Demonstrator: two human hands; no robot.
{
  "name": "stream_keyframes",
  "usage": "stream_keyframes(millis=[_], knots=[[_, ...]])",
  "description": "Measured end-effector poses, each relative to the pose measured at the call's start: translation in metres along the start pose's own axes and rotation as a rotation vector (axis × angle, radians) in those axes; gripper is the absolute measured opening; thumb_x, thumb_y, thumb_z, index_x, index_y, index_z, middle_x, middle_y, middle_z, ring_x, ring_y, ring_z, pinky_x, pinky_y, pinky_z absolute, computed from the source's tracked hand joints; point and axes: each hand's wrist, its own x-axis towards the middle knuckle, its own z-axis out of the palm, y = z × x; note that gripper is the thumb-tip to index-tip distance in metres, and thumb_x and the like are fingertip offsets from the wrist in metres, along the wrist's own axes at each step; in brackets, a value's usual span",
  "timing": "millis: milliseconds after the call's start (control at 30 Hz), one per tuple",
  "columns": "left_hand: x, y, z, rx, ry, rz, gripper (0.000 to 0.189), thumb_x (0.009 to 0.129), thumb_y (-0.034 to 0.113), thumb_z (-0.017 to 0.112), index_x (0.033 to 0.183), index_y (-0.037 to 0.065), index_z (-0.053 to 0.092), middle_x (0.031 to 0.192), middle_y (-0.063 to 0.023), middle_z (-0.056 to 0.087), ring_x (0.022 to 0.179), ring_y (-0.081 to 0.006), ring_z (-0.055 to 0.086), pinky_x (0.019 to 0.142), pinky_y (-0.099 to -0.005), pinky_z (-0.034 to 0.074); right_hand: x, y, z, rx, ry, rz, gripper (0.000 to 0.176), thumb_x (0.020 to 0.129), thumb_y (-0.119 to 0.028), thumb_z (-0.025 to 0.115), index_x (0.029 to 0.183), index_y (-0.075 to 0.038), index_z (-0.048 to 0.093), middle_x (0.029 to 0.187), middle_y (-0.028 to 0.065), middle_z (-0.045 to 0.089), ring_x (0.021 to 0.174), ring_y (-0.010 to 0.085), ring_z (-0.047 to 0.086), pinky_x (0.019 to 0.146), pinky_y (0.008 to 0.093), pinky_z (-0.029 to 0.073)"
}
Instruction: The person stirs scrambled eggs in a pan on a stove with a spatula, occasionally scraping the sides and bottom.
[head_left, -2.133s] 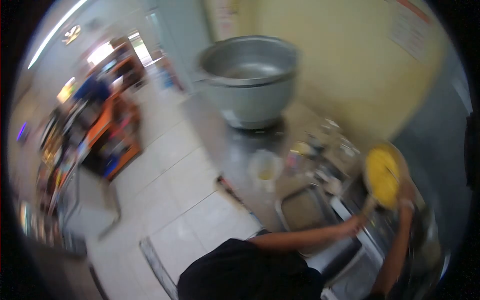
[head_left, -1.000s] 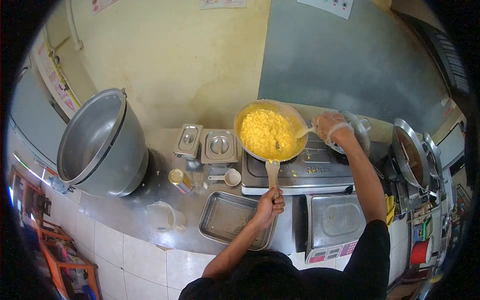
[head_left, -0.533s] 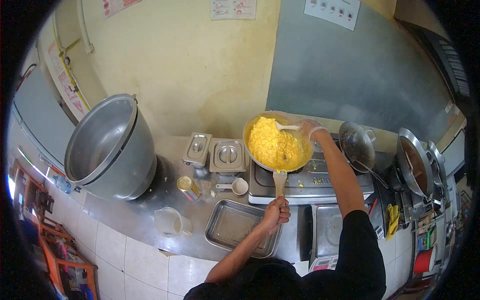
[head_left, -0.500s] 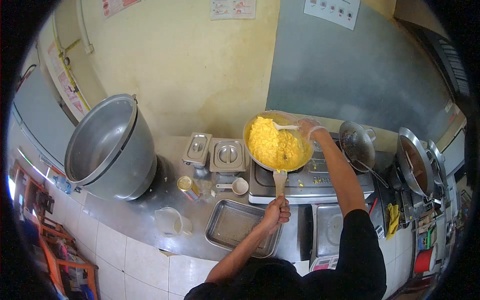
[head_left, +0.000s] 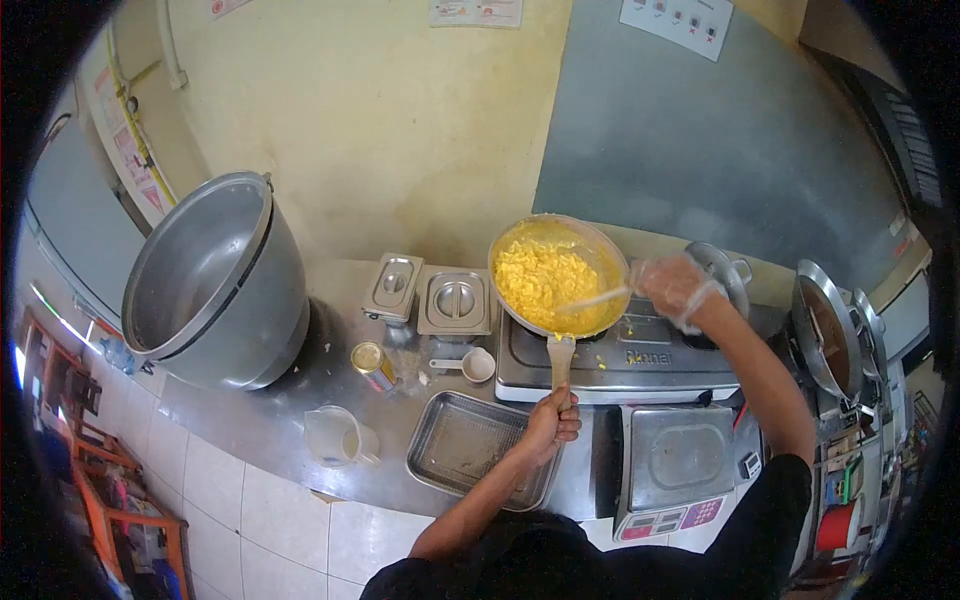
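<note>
My left hand (head_left: 551,420) grips the wooden handle of a frying pan (head_left: 598,258) that is tilted toward me over the gas stove (head_left: 650,360). The pan is full of yellow scrambled egg (head_left: 543,280). My right hand (head_left: 672,286), in a thin clear glove, holds a pale spatula (head_left: 596,298) whose tip reaches into the egg at the pan's lower right. An empty steel tray (head_left: 460,452) lies on the counter just below the pan and my left hand.
A huge aluminium pot (head_left: 205,285) stands at the left. Two lidded steel containers (head_left: 428,297), a small measuring cup (head_left: 470,365), a can (head_left: 372,364) and a plastic jug (head_left: 335,437) sit on the counter. A scale (head_left: 675,465) and a wok (head_left: 828,330) are at the right.
The view swung from the room to the stove. My right hand drew back from the pan's far rim to its right side, and the spatula now enters the egg from the right.
</note>
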Motion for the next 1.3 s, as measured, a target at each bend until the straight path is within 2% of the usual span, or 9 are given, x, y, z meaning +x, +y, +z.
stream_keyframes(millis=[267, 333, 433, 533, 700, 900, 1033, 1200, 1300], knots=[[0.014, -0.01, -0.014, 0.067, 0.012, 0.042, 0.021, 0.094, 0.032, 0.052, 0.09, 0.012, 0.05, 0.065, 0.0053, 0.036, 0.05, -0.0048, 0.031, 0.043, -0.0191, 0.026, 0.041, -0.131, 0.041, 0.073, 0.246, -0.046, 0.012, 0.075, -0.012, 0.059, 0.067, -0.006, 0.065, 0.066, 0.0134, 0.064, 0.064, 0.0266, 0.066, 0.053, 0.0378, 0.051], [0.02, -0.022, -0.002, 0.25, 0.358, 0.104, 0.02, 0.091, 0.031, 0.054, 0.096, 0.012, 0.055, 0.068, 0.0021, 0.045, 0.055, -0.0099, 0.042, 0.048, -0.0246, 0.037, 0.065, -0.157, 0.043, -0.082, 0.243, 0.019, 0.013, 0.074, -0.015, 0.06, 0.065, -0.008, 0.064, 0.059, 0.0105, 0.06, 0.059, 0.0236, 0.063, 0.05, 0.0363, 0.048], [0.075, -0.058, -0.05, 0.254, 0.128, 0.293, 0.03, 0.095, 0.038, 0.045, 0.111, 0.013, 0.051, 0.078, 0.0017, 0.05, 0.059, -0.0116, 0.048, 0.049, -0.0269, 0.04, 0.117, -0.165, 0.093, -0.073, 0.298, 0.183, 0.015, 0.083, -0.018, 0.054, 0.078, -0.007, 0.063, 0.065, 0.0082, 0.059, 0.055, 0.0198, 0.06, 0.046, 0.0366, 0.047], [0.075, -0.043, -0.026, 0.174, 0.105, 0.297, 0.034, 0.09, 0.049, 0.052, 0.09, 0.016, 0.046, 0.063, 0.0046, 0.04, 0.046, -0.007, 0.036, 0.038, -0.024, 0.028, 0.17, -0.099, 0.185, -0.261, 0.157, 0.174, 0.02, 0.089, -0.014, 0.05, 0.101, -0.007, 0.065, 0.093, 0.0083, 0.066, 0.087, 0.0222, 0.064, 0.075, 0.0344, 0.051], [0.058, -0.03, -0.012, 0.157, 0.079, 0.208, 0.036, 0.092, 0.05, 0.046, 0.088, 0.015, 0.043, 0.058, 0.0058, 0.034, 0.042, -0.0062, 0.03, 0.036, -0.0238, 0.023, 0.145, -0.057, 0.074, -0.121, -0.044, 0.324, 0.014, 0.088, -0.013, 0.054, 0.091, -0.009, 0.067, 0.094, 0.0105, 0.067, 0.091, 0.0265, 0.065, 0.077, 0.0357, 0.051], [0.051, -0.029, -0.009, 0.128, 0.078, 0.186, 0.037, 0.093, 0.051, 0.043, 0.088, 0.015, 0.042, 0.06, 0.0052, 0.035, 0.043, -0.007, 0.03, 0.037, -0.024, 0.021, 0.032, -0.037, 0.047, 0.01, 0.199, 0.157, 0.011, 0.084, -0.01, 0.057, 0.088, -0.01, 0.067, 0.088, 0.0098, 0.066, 0.085, 0.0273, 0.065, 0.073, 0.0372, 0.051], [0.046, -0.034, -0.016, 0.16, 0.048, 0.187, 0.03, 0.094, 0.045, 0.045, 0.095, 0.015, 0.047, 0.065, 0.0051, 0.038, 0.05, -0.0072, 0.039, 0.041, -0.0243, 0.031, -0.022, -0.059, 0.045, -0.049, 0.117, 0.093, 0.01, 0.08, -0.008, 0.058, 0.086, -0.01, 0.066, 0.084, 0.0094, 0.065, 0.081, 0.0278, 0.065, 0.071, 0.0381, 0.051], [0.017, -0.014, 0.0, 0.074, 0.071, 0.095, 0.015, 0.091, 0.03, 0.052, 0.09, 0.016, 0.046, 0.063, 0.0077, 0.03, 0.05, -0.0054, 0.028, 0.043, -0.0225, 0.022, 0.019, -0.116, 0.042, -0.065, -0.17, 0.244, 0.018, 0.082, -0.014, 0.055, 0.092, -0.01, 0.069, 0.086, 0.0091, 0.067, 0.085, 0.026, 0.065, 0.074, 0.0417, 0.049], [0.011, -0.009, 0.007, 0.038, 0.109, 0.083, 0.027, 0.098, 0.038, 0.049, 0.093, 0.012, 0.045, 0.064, 0.0067, 0.03, 0.049, -0.0036, 0.025, 0.041, -0.0199, 0.02, 0.055, -0.098, 0.067, 0.05, 0.078, 0.192, 0.018, 0.083, -0.013, 0.054, 0.093, -0.009, 0.069, 0.089, 0.0105, 0.068, 0.086, 0.0258, 0.065, 0.072, 0.0413, 0.049]])
